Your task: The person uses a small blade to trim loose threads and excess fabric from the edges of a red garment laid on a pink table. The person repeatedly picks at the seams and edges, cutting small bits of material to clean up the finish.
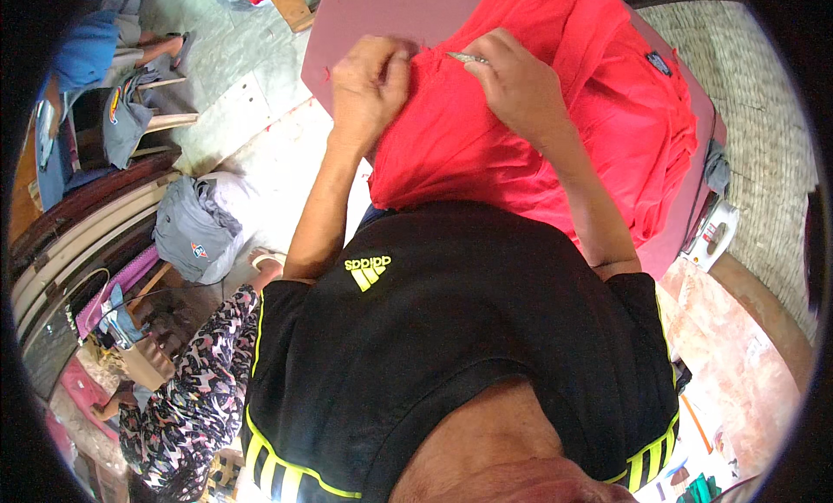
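A red garment (486, 151) lies spread across the purplish-pink table (373, 13) before me and hangs over its near edge. My left hand (371, 85) is closed on the garment's left edge, the fingers curled over the cloth. Opposite it, a short gap away, my right hand (521, 86) grips a small pointed metal tool (467, 58) between thumb and fingers. The tool's tip points left toward the pinched edge; its handle is hidden in my palm, so its exact kind does not show. A dark label (659, 63) shows on the cloth at the right.
A white-handled appliance, perhaps an iron (716, 234), stands by the table's right edge. Grey garments (193, 230) are heaped at the left. A person in patterned clothes (195, 377) is at the lower left, another in blue (87, 52) at the upper left.
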Tool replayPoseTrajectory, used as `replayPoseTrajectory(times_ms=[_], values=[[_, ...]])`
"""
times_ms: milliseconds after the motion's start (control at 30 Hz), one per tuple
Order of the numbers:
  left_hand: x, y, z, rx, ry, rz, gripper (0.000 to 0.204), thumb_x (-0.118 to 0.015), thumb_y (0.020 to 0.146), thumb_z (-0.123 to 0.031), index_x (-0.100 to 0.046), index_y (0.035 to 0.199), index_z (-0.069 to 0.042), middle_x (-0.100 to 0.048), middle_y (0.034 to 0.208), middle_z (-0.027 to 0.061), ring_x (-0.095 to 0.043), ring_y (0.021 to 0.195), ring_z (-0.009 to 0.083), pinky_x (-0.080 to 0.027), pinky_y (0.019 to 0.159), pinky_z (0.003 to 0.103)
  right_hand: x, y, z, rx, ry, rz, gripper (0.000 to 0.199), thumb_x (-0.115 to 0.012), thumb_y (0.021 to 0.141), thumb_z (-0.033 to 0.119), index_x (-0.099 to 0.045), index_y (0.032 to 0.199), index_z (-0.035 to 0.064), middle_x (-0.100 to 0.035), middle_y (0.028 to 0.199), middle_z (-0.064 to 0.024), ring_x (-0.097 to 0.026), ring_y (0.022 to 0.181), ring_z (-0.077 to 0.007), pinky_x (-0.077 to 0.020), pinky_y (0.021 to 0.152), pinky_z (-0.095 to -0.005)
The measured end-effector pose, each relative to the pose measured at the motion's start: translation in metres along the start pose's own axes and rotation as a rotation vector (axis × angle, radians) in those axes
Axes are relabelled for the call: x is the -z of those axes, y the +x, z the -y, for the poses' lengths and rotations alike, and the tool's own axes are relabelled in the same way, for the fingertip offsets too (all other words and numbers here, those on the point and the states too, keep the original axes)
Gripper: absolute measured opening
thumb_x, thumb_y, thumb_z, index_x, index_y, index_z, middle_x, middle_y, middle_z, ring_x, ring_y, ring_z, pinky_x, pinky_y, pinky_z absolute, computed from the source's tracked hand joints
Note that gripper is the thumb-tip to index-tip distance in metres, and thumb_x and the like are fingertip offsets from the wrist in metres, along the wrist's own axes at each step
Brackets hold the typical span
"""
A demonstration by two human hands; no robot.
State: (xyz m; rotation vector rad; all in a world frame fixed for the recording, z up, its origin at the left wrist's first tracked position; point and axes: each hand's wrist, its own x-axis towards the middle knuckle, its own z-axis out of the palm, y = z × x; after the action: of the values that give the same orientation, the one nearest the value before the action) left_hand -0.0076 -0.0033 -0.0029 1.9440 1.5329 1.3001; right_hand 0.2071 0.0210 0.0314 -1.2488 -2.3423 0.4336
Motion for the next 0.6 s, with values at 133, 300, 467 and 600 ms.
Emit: replayPoseTrajectory(times_ms=[133, 300, 467, 600], values=[[0.013, 0.0, 0.009, 0.098, -0.041, 0.008, 0.019, -0.07, 0.084, -0.005, -0.07, 0.103, -0.004, -0.067, 0.09, 0.0123, -0.067, 0.082, 0.0265, -0.054, 0.076, 0.034, -0.005, -0.003, -0.012, -0.061, 0.215, 0.001, 0.027, -0.072, 0.084, 0.013, -0.063, 0.109, 0.0055, -0.059, 0.094, -0.0085, -0.063, 0.086, -0.026, -0.0514, 0.077, -0.0362], [0.002, -0.011, -0.006, 0.12, -0.162, 0.169, 0.031, -0.082, 0.076, -0.007, -0.07, 0.103, -0.004, -0.066, 0.094, 0.0103, -0.065, 0.081, 0.0209, -0.053, 0.07, 0.03, -0.012, -0.008, -0.019, -0.057, 0.195, -0.023, 0.018, -0.073, 0.081, 0.005, -0.065, 0.097, 0.004, -0.061, 0.093, -0.0067, -0.063, 0.084, -0.0216, -0.0502, 0.074, -0.0325], [-0.008, -0.008, -0.018, 0.095, -0.19, 0.231, 0.029, -0.082, 0.077, -0.009, -0.071, 0.103, -0.004, -0.067, 0.092, 0.0082, -0.064, 0.075, 0.0199, -0.052, 0.071, 0.031, -0.016, -0.02, -0.032, 0.049, 0.414, -0.137, 0.017, -0.073, 0.079, -0.003, -0.064, 0.092, 0.003, -0.062, 0.088, -0.0043, -0.06, 0.075, -0.0141, -0.0466, 0.065, -0.028], [-0.009, 0.0, -0.028, 0.093, -0.197, 0.403, 0.019, -0.078, 0.081, -0.01, -0.072, 0.098, -0.003, -0.068, 0.086, 0.009, -0.064, 0.072, 0.0218, -0.052, 0.068, 0.032, -0.008, -0.034, -0.03, -0.079, 0.442, -0.059, 0.016, -0.072, 0.082, -0.004, -0.063, 0.093, 0.003, -0.062, 0.084, -0.0034, -0.056, 0.072, -0.0103, -0.0448, 0.063, -0.0263]])
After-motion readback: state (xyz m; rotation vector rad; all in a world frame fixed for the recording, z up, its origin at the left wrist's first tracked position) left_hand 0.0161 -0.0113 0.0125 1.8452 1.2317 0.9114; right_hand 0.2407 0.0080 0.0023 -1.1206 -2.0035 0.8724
